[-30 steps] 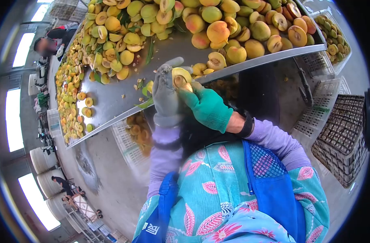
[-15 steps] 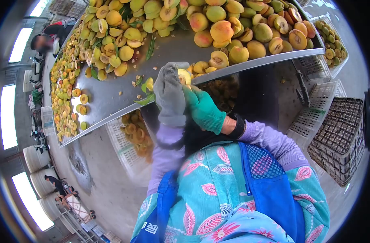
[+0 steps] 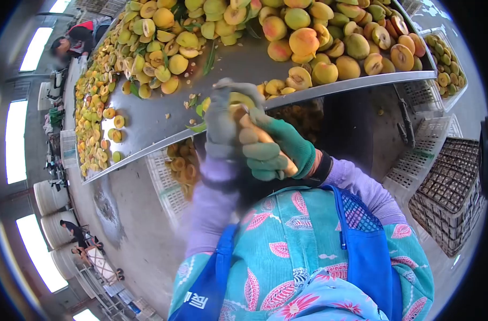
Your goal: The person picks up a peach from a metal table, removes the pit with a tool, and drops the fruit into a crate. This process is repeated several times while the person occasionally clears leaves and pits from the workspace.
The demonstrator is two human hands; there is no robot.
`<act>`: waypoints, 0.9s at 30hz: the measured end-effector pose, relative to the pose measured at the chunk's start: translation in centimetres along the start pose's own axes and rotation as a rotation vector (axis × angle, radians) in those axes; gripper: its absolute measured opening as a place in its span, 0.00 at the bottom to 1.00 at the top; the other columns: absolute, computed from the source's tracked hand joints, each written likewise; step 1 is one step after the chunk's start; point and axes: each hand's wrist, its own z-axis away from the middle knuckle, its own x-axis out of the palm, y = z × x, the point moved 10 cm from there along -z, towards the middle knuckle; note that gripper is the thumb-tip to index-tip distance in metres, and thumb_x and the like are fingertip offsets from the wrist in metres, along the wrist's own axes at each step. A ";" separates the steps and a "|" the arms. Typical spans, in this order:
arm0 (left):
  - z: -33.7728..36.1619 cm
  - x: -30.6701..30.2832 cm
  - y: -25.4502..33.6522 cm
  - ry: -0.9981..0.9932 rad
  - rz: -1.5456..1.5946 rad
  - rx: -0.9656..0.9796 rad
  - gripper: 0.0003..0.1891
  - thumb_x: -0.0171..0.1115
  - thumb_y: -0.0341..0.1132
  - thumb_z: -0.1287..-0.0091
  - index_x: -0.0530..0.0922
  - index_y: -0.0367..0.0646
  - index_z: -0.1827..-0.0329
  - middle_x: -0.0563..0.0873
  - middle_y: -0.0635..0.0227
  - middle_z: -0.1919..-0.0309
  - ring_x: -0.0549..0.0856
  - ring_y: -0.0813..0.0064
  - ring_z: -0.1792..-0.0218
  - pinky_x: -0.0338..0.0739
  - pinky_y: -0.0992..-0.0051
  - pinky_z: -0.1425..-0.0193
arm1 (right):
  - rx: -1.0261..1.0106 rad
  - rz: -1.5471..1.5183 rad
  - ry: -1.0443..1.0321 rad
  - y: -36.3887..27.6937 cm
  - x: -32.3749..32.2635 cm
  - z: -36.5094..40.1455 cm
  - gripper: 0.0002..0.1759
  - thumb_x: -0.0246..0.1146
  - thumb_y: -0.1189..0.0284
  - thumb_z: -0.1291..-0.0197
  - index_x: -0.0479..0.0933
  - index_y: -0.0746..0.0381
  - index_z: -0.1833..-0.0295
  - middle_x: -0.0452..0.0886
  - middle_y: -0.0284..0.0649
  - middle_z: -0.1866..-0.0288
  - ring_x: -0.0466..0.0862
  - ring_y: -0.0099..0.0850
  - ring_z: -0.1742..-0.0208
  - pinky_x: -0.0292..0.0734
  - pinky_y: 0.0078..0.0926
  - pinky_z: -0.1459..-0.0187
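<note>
My left hand (image 3: 220, 120), in a grey glove and blurred, is closed around a yellow peach (image 3: 241, 98) at the table's near edge. My right hand (image 3: 273, 152), in a green glove, has its fingers wrapped round a wooden-handled tool (image 3: 261, 135). The tool's upper end meets the peach; its working tip cannot be made out. Beyond my hands, halved and whole peaches (image 3: 303, 43) are heaped on the metal table (image 3: 142, 123). A few leaves and small scraps lie beside my left hand.
Below the table edge stands a white crate (image 3: 161, 179) with peach halves in it. At the right are a dark-stained crate (image 3: 447, 187), a pale crate (image 3: 420, 150) and a crate of fruit (image 3: 442, 59). Another person (image 3: 75, 40) is at the far left end of the table.
My right hand has turned and lowered slightly, so the tool's wooden handle now shows. My left hand stays around the peach. The whole view has shifted a little.
</note>
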 end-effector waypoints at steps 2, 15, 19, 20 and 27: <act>3.3 -6.5 0.1 0.347 -0.048 0.088 0.16 0.54 0.44 0.28 0.80 0.39 0.55 0.83 0.63 0.70 0.82 0.74 0.68 0.76 0.77 0.62 | 0.025 0.052 0.037 0.9 1.4 0.4 0.19 0.48 0.49 0.27 0.74 0.51 0.58 0.66 0.24 0.80 0.66 0.20 0.83 0.61 0.22 0.82; -6.7 12.2 -3.0 -0.378 -1.588 0.207 0.18 0.63 0.38 0.40 0.81 0.35 0.51 0.84 0.50 0.58 0.85 0.56 0.55 0.79 0.68 0.48 | -0.710 0.426 0.983 -8.9 -3.3 11.7 0.21 0.53 0.46 0.30 0.75 0.53 0.56 0.73 0.28 0.73 0.74 0.22 0.75 0.71 0.23 0.78; -7.8 10.3 -3.9 -0.475 -1.391 0.309 0.18 0.64 0.39 0.38 0.81 0.35 0.51 0.85 0.52 0.57 0.85 0.60 0.56 0.79 0.70 0.49 | -1.021 1.290 0.964 -13.2 -2.8 12.7 0.21 0.55 0.54 0.29 0.76 0.63 0.54 0.82 0.41 0.69 0.83 0.39 0.66 0.75 0.36 0.65; -7.3 9.6 -2.5 -0.505 -1.295 0.398 0.18 0.64 0.40 0.37 0.82 0.35 0.51 0.86 0.54 0.57 0.85 0.61 0.56 0.79 0.70 0.49 | -0.949 1.419 0.994 -13.1 -2.6 11.9 0.21 0.55 0.54 0.29 0.75 0.64 0.55 0.82 0.45 0.68 0.83 0.43 0.65 0.74 0.38 0.65; -1.9 3.5 -1.5 -0.117 0.066 -0.191 0.25 0.50 0.51 0.26 0.78 0.35 0.46 0.85 0.58 0.58 0.84 0.69 0.59 0.81 0.71 0.51 | -0.459 1.692 0.964 -10.4 -1.8 4.9 0.25 0.53 0.51 0.30 0.74 0.66 0.55 0.81 0.54 0.68 0.82 0.53 0.65 0.75 0.43 0.62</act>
